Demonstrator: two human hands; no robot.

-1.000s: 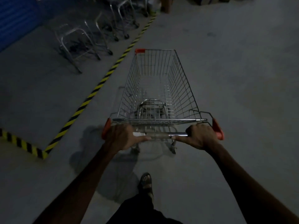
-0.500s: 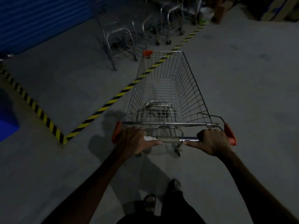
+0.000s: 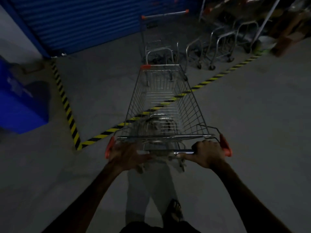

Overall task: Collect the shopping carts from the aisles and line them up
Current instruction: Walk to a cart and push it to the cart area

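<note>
Blue bin (image 3: 20,105): far left on the concrete floor (image 3: 252,132), outside the hazard tape.
Blue roller shutter (image 3: 80,22): upper left, closed.
Hazard tape (image 3: 67,106): yellow and black stripes on the floor, cornering left of the cart and running right beneath its basket.
Left hand (image 3: 125,156): blurred, fingers curled round the handlebar (image 3: 183,151) near its left orange end cap.
Shopping cart (image 3: 161,105): centre, empty wire basket, nose pointing away at a parked cart (image 3: 156,41) standing just ahead.
Right hand (image 3: 207,153): clamped on the handlebar's right end.
Nested carts (image 3: 223,46): upper right, in a row behind the tape.
</note>
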